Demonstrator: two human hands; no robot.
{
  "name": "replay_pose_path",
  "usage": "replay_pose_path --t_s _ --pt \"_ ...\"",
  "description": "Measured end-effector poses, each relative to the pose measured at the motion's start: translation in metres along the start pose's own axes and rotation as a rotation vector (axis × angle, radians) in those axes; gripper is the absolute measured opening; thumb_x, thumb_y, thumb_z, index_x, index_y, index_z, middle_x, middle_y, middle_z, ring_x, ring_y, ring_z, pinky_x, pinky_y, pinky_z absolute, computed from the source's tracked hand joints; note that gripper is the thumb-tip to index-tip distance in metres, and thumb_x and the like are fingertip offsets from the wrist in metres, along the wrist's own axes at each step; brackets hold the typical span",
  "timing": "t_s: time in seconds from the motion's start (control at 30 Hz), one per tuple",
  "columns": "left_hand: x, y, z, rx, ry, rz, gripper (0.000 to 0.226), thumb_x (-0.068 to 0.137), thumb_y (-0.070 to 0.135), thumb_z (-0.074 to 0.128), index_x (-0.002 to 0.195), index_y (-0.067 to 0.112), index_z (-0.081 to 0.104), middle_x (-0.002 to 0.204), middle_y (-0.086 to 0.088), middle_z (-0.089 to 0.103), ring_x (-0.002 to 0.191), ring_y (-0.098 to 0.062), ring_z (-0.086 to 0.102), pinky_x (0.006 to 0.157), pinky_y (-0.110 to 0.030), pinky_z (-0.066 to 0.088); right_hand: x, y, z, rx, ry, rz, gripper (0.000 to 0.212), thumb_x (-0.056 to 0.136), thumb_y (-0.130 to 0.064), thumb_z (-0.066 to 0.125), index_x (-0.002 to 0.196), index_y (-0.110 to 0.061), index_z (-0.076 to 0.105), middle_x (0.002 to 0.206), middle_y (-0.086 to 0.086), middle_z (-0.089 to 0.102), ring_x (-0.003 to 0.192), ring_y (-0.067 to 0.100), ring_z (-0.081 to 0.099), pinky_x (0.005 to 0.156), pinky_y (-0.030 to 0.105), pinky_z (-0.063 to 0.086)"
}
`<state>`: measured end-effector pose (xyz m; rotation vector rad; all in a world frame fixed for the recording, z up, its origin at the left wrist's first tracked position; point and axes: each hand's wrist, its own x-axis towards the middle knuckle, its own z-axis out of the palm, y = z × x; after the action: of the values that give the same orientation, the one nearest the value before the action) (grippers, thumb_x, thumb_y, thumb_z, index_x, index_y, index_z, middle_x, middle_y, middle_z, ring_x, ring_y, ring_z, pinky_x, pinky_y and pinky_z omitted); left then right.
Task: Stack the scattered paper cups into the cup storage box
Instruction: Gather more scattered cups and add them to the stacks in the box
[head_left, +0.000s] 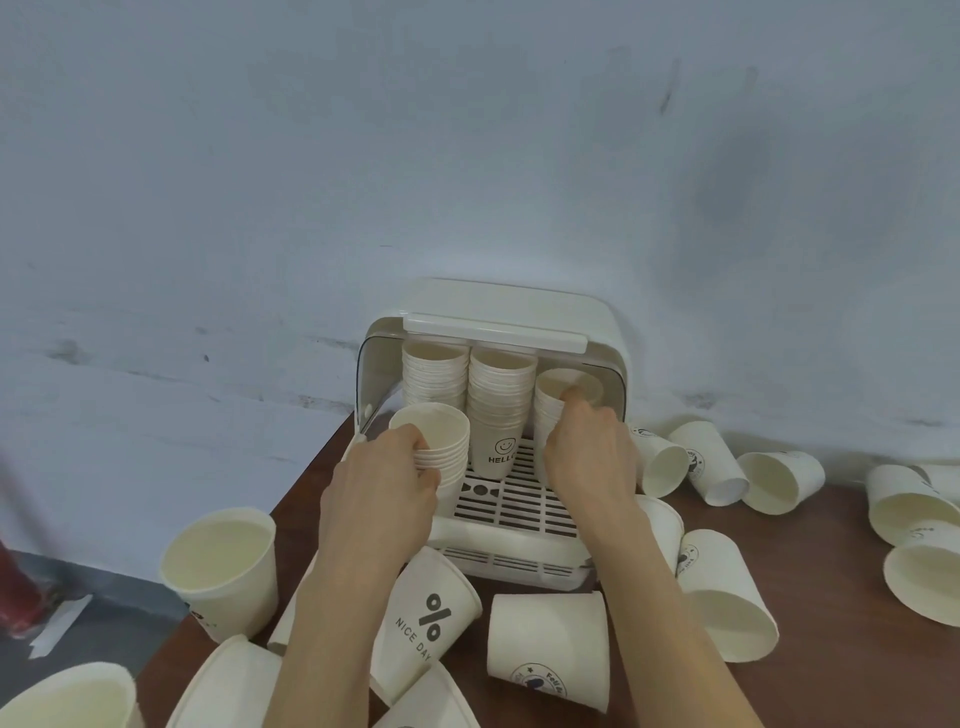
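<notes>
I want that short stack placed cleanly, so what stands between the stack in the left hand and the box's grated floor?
Nothing visible does. The left hand grips the short stack at the open front of the storage box, in front of the rear left stack; the grate beside it is bare.

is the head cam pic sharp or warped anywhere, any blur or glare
Head view: wide-angle bend shows in the curved table edge and wall line; a red object at far left is smeared by blur; light is soft and even, no glare, only faint shadows; the storage box, left hand and right hand are fairly sharp; cups at the frame edges look stretched.
</notes>
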<state>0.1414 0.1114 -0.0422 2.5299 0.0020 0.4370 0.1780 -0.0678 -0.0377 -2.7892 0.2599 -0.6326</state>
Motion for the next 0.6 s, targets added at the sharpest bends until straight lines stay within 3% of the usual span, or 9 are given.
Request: replay_pose_path --t_s 0.2,0.3,0.43,0.5,0.6 --pt "0.000 0.004 0.007 -0.026 0.019 0.050 0.010 0.091 0.020 0.056 0.099 0.016 0.060 0.083 -0.001 0.061 0.079 -0.022 0.055 0.071 -0.038 0.048 -0.004 0.005 0.001 0.055 -0.050 -0.026 0.061 0.087 -0.005 0.047 0.143 -0.010 0.024 0.101 0.014 0.061 0.094 0.036 0.061 0.064 0.035 0.038" --pt "0.000 0.010 0.012 -0.053 0.019 0.055 0.007 0.091 0.020 0.057 0.095 0.015 0.059 0.082 -0.001 0.062 0.082 -0.023 0.056 0.073 -0.039 0.047 -0.006 0.004 -0.009 0.090 -0.069 -0.064 0.065 0.088 -0.010 0.049 0.146 -0.014 0.018 0.103 0.014 0.059 0.096 0.036 0.059 0.064 0.035 0.038" --pt "-0.005 0.023 0.022 -0.092 0.008 0.085 0.005 0.093 0.023 0.055 0.095 0.019 0.056 0.081 -0.001 0.060 0.080 -0.022 0.058 0.070 -0.039 0.047 -0.005 0.006 -0.033 0.102 -0.102 -0.106 0.036 0.090 -0.014 0.045 0.126 -0.012 0.045 0.105 0.015 0.062 0.098 0.037 0.058 0.068 0.035 0.040" --pt "-0.010 0.032 0.028 -0.096 -0.002 0.120 0.005 0.095 0.024 0.053 0.097 0.019 0.055 0.083 0.001 0.059 0.081 -0.019 0.056 0.067 -0.034 0.044 -0.003 0.008 -0.047 0.097 -0.117 -0.111 0.030 0.092 -0.019 0.045 0.119 -0.012 0.055 0.111 0.013 0.061 0.099 0.034 0.057 0.072 0.036 0.043" --pt "-0.008 0.045 0.037 -0.135 -0.012 0.175 0.005 0.094 0.022 0.053 0.093 0.017 0.054 0.076 0.001 0.058 0.075 -0.020 0.056 0.065 -0.037 0.047 -0.003 0.012 -0.067 0.126 -0.120 -0.096 0.024 0.090 -0.023 0.046 0.105 -0.015 0.063 0.100 0.010 0.062 0.089 0.031 0.057 0.073 0.036 0.048"
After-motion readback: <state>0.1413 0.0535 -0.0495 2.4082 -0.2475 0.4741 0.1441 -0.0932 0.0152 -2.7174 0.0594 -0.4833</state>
